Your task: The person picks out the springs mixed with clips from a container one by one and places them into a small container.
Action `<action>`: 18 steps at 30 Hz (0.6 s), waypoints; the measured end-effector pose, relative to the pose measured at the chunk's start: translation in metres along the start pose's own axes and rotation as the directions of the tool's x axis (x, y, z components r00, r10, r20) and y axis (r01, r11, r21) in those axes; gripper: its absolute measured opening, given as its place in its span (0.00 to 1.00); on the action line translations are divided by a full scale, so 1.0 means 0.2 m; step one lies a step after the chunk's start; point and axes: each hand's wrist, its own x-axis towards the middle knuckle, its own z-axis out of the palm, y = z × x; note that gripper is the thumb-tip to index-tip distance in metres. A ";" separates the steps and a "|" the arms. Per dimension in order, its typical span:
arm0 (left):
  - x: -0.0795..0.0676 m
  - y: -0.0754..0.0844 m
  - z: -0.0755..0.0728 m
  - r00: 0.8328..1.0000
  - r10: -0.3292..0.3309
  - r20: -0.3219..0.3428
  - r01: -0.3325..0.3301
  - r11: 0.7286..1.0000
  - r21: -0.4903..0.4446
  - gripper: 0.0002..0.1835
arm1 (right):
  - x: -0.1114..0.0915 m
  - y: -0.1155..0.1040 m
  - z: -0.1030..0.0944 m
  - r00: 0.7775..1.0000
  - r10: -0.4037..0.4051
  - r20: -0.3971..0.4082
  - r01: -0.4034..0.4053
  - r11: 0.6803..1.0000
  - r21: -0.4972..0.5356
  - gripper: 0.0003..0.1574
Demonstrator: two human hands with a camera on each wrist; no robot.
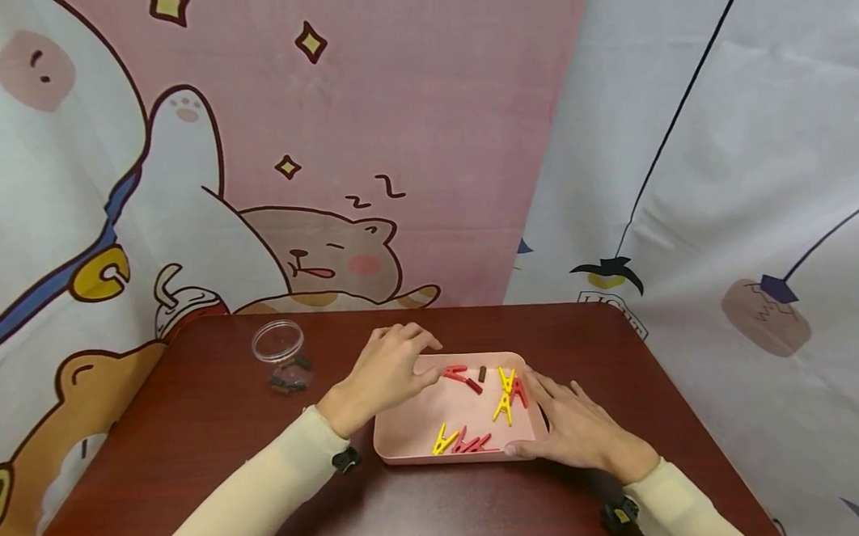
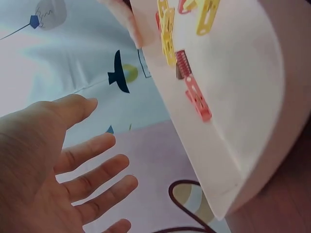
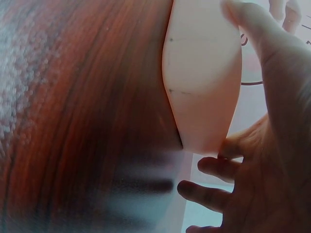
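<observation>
A pink tray [image 1: 416, 426] holds several yellow clothespins [image 1: 444, 440] and red clothespins [image 1: 455, 372]. Among them lie a dark red ribbed piece [image 2: 182, 62] and a small brown piece [image 1: 482, 374]. Over the tray's far left corner hovers my left hand [image 1: 391, 371], with its fingers spread and nothing between them in the left wrist view. My right hand [image 1: 579, 426] holds the tray's near right corner. Its thumb lies on the near rim and its other fingers run along the right side. The right wrist view shows the tray's outer wall [image 3: 201, 73].
On the left of the dark red-brown table [image 1: 213, 441] stands a clear round container [image 1: 279, 358] with dark green pieces inside. A cartoon-printed cloth [image 1: 423, 139] hangs behind the table.
</observation>
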 end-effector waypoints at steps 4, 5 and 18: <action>0.03 0.04 0.04 1.000 0.012 0.028 -0.012 1.000 0.004 0.19 | 0.00 0.00 0.00 1.000 -0.003 -0.001 0.003 1.000 -0.005 0.89; 0.04 0.04 0.05 0.999 0.013 0.036 -0.014 1.000 0.005 0.19 | 0.00 0.00 0.00 1.000 -0.004 -0.001 0.004 1.000 -0.005 0.89; 0.13 0.09 0.14 0.988 0.031 0.149 -0.029 0.999 -0.016 0.20 | 0.00 0.00 0.00 1.000 -0.007 -0.008 0.007 1.000 -0.010 0.89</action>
